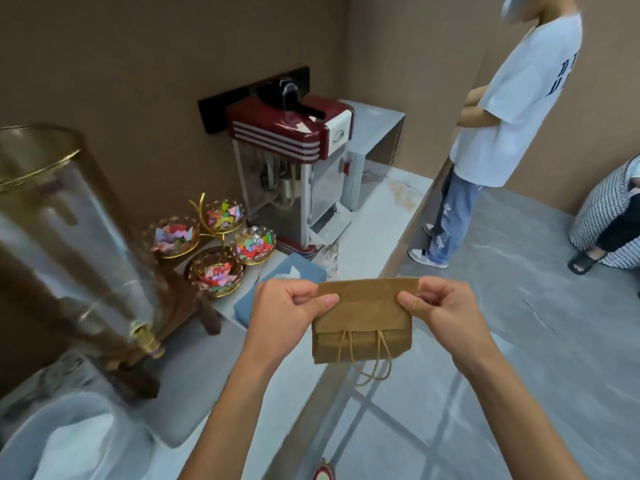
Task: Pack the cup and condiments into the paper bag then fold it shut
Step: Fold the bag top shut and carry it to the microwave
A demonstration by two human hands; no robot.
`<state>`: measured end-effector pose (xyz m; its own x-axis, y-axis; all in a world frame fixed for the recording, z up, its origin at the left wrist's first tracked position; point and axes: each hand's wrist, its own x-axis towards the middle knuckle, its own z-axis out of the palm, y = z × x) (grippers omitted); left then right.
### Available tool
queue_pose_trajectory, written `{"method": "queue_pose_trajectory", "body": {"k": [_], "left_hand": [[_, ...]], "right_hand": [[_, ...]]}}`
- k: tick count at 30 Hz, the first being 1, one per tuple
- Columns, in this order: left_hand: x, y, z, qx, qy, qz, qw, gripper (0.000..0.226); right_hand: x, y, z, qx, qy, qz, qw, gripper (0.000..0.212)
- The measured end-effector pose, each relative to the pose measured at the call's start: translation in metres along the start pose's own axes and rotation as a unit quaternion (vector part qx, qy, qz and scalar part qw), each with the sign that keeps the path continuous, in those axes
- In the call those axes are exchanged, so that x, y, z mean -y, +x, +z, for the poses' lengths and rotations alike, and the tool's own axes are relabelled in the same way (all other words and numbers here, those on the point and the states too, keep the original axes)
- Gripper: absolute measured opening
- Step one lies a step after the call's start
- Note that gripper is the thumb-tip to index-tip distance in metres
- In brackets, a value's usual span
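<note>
A person holds a brown paper bag (362,320) up in front of them with both bare hands, above the edge of a pale counter (221,368). The left hand (287,308) pinches the bag's upper left corner, fingers curled closed with the thumb pressed on the front. The right hand (440,306) grips the upper right corner the same way. The bag's top is folded down over its front, and its twine handles (367,358) hang below the fold. The cup and condiments cannot be seen. On the counter behind stand a red popcorn machine (298,168), four small bowls of colourful paper pieces (216,251) and a large clear drink dispenser (69,244). Another person in a white T-shirt (512,109) stands at right.
</note>
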<state>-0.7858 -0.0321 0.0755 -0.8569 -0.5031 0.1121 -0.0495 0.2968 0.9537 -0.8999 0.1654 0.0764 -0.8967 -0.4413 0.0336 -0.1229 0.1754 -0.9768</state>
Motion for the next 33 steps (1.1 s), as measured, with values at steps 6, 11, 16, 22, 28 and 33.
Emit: {"method": "queue_pose_trajectory", "body": {"k": [6,11,16,22,28,33], "left_hand": [[0.001,0.092,0.024,0.017,-0.027,0.001,0.999,0.038],[0.007,0.157,0.053,0.015,-0.035,-0.011,0.999,0.044],[0.007,0.223,0.091,-0.01,-0.037,-0.022,0.999,0.058],[0.001,0.302,0.153,-0.049,-0.016,-0.037,0.998,0.058],[-0.013,0.37,0.214,-0.117,0.003,-0.051,0.992,0.057],[-0.013,0.414,0.245,-0.146,-0.014,-0.082,0.986,0.054]], "right_hand": [[-0.01,0.087,-0.018,-0.025,0.01,0.012,1.0,0.028],[-0.021,0.16,-0.036,-0.014,-0.012,0.018,1.0,0.039],[-0.041,0.244,-0.065,0.036,-0.006,-0.009,0.999,0.032],[-0.06,0.356,-0.114,0.089,0.007,-0.031,0.996,0.042],[-0.064,0.452,-0.162,0.149,-0.048,-0.035,0.987,0.036],[-0.069,0.509,-0.182,0.188,-0.046,-0.02,0.981,0.053]]}}
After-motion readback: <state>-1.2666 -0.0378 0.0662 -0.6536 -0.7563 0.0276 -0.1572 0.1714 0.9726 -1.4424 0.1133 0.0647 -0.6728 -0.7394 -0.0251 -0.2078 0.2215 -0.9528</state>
